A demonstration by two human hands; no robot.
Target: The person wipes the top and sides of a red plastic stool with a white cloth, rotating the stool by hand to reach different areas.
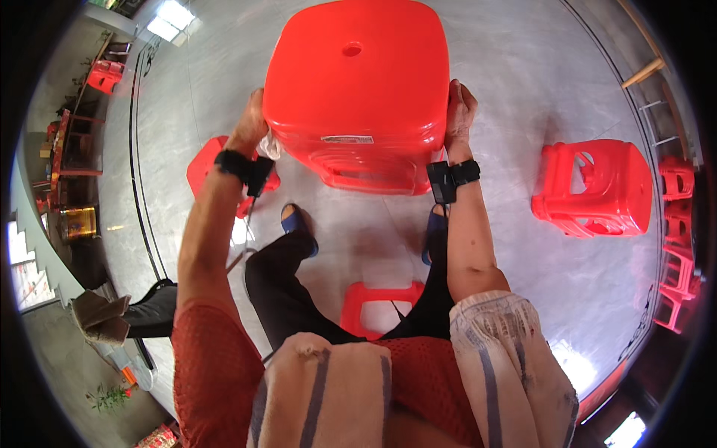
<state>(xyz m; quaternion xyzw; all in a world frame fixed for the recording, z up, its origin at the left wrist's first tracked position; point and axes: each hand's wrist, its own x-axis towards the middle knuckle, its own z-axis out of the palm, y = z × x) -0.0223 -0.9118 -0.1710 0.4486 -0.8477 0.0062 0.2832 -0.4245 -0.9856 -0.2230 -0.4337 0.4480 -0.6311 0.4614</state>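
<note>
A large red plastic stool (358, 84), its square seat facing up with a round hole in it, is held in front of me. My left hand (255, 120) grips its left side, and my right hand (461, 112) grips its right side near the seat's edge. The fingers of both hands are partly hidden by the stool. A pale cloth (270, 147) shows just below my left hand. Under my left forearm stands another red stool (205, 165), partly covered. Black devices are strapped to both wrists.
A red plastic stool (594, 187) is on the grey floor at the right. Part of a red stool (353, 308) shows between my legs. More red stools (678, 224) line the far right, and a shelf (81, 172) stands at the left.
</note>
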